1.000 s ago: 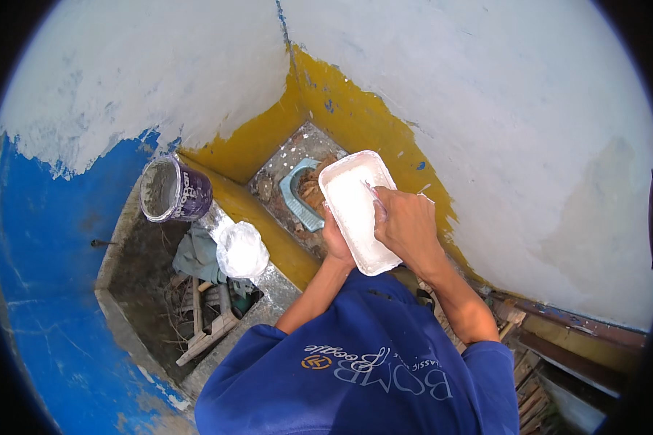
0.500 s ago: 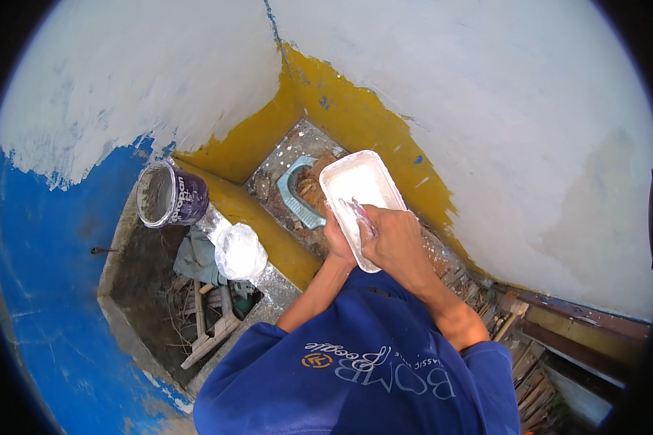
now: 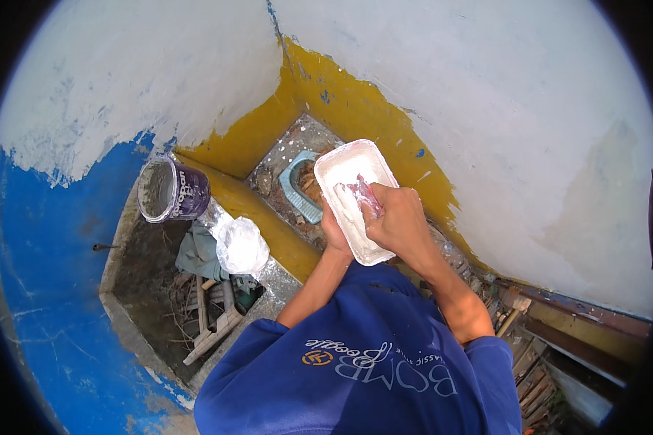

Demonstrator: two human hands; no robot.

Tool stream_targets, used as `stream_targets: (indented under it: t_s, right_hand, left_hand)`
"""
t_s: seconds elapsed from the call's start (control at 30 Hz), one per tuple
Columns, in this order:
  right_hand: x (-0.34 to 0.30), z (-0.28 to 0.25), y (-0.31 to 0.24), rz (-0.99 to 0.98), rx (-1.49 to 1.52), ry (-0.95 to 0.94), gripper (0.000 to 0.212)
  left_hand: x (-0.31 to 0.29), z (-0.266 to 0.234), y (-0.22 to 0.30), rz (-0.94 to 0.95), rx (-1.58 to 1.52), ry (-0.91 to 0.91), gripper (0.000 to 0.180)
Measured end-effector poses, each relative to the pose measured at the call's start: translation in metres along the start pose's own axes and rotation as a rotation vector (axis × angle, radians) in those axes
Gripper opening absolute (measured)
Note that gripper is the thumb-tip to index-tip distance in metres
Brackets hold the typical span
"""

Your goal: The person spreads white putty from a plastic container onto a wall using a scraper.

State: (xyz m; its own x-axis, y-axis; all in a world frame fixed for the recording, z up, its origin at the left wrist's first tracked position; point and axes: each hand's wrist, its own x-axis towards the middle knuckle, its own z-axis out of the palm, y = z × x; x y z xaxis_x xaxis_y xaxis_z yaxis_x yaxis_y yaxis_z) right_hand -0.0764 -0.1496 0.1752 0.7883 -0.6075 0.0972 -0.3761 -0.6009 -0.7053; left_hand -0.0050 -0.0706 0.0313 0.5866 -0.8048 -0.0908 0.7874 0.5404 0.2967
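In front of my chest I hold a white rectangular tub [image 3: 335, 210] with rounded corners, tilted, with white paste smeared over its inside. My left hand [image 3: 334, 230] is closed on the tub's left side, its fingers partly hidden beneath it. My right hand [image 3: 401, 220] is closed round a small reddish-purple tool [image 3: 368, 196] coated with paste; it looks like a spreader, though its exact kind is hard to make out. The tool's end lies inside the tub, touching the paste.
A purple bucket [image 3: 190, 194] and a white plastic bag [image 3: 241, 246] rest on a ledge at the left, above a concrete basin [image 3: 134, 290] with wood scraps. A light-blue squat toilet [image 3: 292, 190] lies beyond the tub. White-coated walls [image 3: 508, 145] with yellow below meet in a corner.
The tool has shifted slightly within the tub, and more of its reddish surface shows. The tub has moved slightly up in the view. Both hands keep their hold.
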Motion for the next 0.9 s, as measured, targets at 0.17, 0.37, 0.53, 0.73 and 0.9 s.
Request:
stream_targets:
  t_s: [0.17, 0.37, 0.53, 0.73, 0.9]
  right_hand:
    - [0.004, 0.007, 0.005, 0.007, -0.065, 0.033, 0.014]
    - [0.002, 0.009, -0.006, 0.001, -0.065, -0.013, 0.014]
    - [0.007, -0.023, 0.004, 0.091, 0.035, 0.076, 0.016]
    - [-0.003, -0.028, 0.029, 0.329, 0.579, 0.212, 0.014]
    - [-0.015, -0.016, 0.048, 0.343, 0.695, 0.318, 0.014]
  left_hand:
    - [-0.001, 0.002, 0.002, -0.014, -0.076, -0.008, 0.063]
    - [-0.001, 0.001, 0.004, -0.015, 0.028, 0.022, 0.063]
    - [-0.001, 0.009, 0.009, 0.0, 0.061, 0.008, 0.068]
    - [0.006, 0.012, 0.007, 0.064, -0.067, -0.042, 0.078]
    - [0.014, -0.003, 0.001, 0.062, -0.147, -0.072, 0.076]
